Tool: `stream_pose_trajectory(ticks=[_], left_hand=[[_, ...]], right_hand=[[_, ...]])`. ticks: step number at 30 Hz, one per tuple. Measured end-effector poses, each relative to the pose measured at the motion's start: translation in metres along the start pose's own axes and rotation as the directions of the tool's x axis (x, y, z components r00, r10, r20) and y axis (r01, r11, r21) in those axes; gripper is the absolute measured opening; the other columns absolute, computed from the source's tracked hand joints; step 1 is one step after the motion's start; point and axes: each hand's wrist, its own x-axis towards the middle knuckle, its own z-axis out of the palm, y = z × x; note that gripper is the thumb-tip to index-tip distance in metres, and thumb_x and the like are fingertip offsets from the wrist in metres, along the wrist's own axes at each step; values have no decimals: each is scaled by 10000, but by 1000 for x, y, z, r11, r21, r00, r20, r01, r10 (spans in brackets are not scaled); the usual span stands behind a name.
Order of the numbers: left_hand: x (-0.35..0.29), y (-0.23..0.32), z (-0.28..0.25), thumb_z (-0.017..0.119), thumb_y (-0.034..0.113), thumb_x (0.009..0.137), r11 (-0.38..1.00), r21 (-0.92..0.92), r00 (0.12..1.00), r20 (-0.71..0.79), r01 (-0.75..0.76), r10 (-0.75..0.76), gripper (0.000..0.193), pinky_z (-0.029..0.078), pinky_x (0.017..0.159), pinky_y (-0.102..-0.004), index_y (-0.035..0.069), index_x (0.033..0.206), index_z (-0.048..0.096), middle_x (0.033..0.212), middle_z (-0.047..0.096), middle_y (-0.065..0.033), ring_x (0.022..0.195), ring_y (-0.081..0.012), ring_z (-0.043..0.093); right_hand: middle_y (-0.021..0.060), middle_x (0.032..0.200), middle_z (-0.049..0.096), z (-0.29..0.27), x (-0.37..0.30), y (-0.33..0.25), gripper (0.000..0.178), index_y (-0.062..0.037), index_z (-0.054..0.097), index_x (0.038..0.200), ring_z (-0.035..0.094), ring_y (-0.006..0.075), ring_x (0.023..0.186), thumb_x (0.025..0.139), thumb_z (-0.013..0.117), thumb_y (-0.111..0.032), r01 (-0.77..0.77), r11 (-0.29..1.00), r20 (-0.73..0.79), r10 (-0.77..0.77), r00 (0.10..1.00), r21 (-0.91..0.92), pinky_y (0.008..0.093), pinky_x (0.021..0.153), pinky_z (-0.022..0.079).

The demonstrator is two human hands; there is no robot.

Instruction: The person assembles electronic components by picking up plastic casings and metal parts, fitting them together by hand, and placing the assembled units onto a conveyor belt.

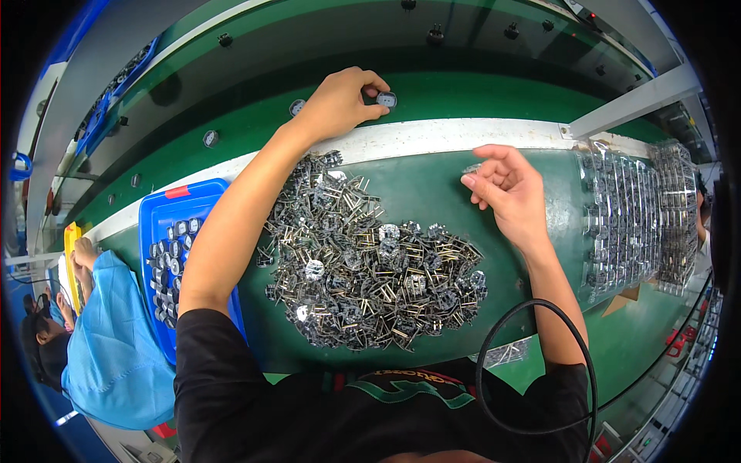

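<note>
On the green belt beyond the white rail, my left hand [340, 102] is closed, with thumb and fingers round the edge of a small round part [387, 100] with a grey face. My right hand [509, 193] hovers over the green table top right of the heap, its fingers curled. Between its thumb and forefinger shows a small translucent thing [472, 168], too unclear to name. Below and between both hands lies a big heap of small dark parts with metal pins [370, 262].
A blue tray [208, 193] of round parts stands left of my left arm. More round parts [211, 138] sit along the belt. Stacked clear plastic trays [621, 220] stand at right. A black cable [482, 363] loops by my right forearm. A co-worker in blue [120, 347] sits at left.
</note>
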Motion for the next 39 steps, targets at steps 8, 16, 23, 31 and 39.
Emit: stream_pose_trajectory(ticks=[8,16,23,31,39], left_hand=[[-1,7,5,782,149,754,996,-84,999,-40,-37,33,340,461,626,-275,38,1067,711,850,670,-60,644,-108,523],[-4,12,6,777,143,729,993,-118,998,-59,9,-16,320,423,561,-280,26,1023,730,750,680,-51,584,-101,505],[-2,9,11,797,152,710,992,-119,996,-74,40,-49,358,492,628,-293,18,1038,744,900,726,-91,641,-125,563],[7,7,19,811,198,681,991,-125,998,-45,48,-54,397,534,728,-331,12,1023,735,939,731,-119,738,-200,645],[19,7,30,806,216,676,994,-107,999,-41,20,-25,381,537,763,-356,12,990,736,922,718,-148,789,-245,663]], right_hand=[[40,849,670,-7,24,11,238,-4,680,1064,615,95,701,832,731,-8,259,892,-12,-284,959,-370,242,641,503],[98,881,667,2,68,-5,100,5,713,950,656,218,751,856,678,3,437,695,63,-494,867,-571,315,687,528],[125,904,637,24,125,-13,109,4,709,927,634,336,827,844,668,-53,600,508,322,-532,783,-618,419,744,510],[125,877,592,43,147,-9,101,2,701,933,607,334,802,860,649,-44,654,392,467,-474,747,-648,434,714,480],[149,882,599,35,149,-2,77,12,684,873,623,359,813,837,623,-17,654,382,477,-464,747,-653,448,718,509]])
